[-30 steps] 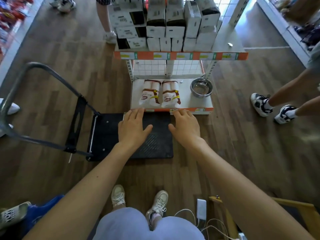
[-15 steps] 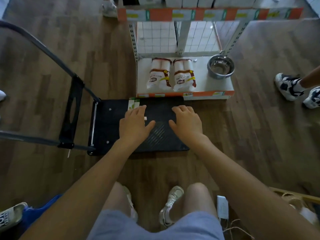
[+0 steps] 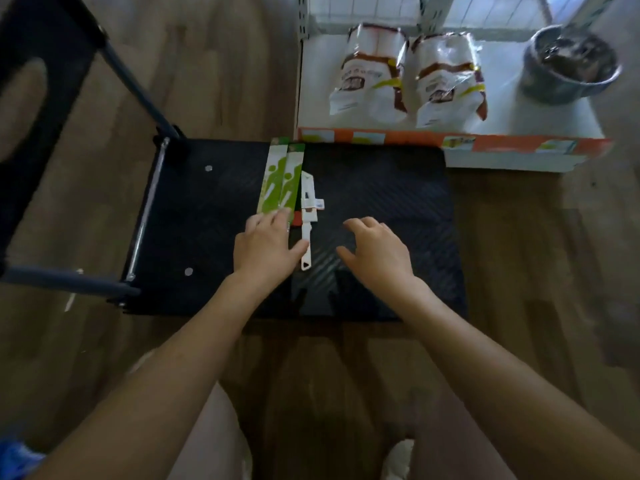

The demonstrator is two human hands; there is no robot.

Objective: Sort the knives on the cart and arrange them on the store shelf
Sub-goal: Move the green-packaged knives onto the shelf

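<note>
Near the far edge of the flat black cart (image 3: 381,209), my left hand (image 3: 265,245) presses flat on two green cardboard knife packs (image 3: 280,178), probably to gather them; right hand (image 3: 375,252) hovers loose, empty.

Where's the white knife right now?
In the head view, the white knife lies on the black cart deck, just right of the two green knife packs, its handle beside the thumb of the left hand.
</note>
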